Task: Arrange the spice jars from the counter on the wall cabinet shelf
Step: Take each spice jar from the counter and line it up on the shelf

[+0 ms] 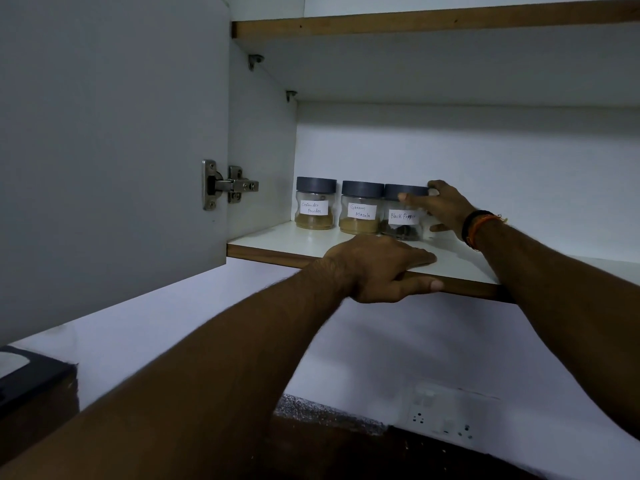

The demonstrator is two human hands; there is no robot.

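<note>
Right hand (441, 209) grasps pepper jar (403, 213) at lid and side, on shelf (460, 261). Masala jar (360, 212) touching just left of it, coriander jar (315, 207) beyond. Left hand (377, 268) clamps shelf edge, thumb beneath. Risk: sideways shove knocks neighbours; tilted grip tips jar off front edge.
</note>
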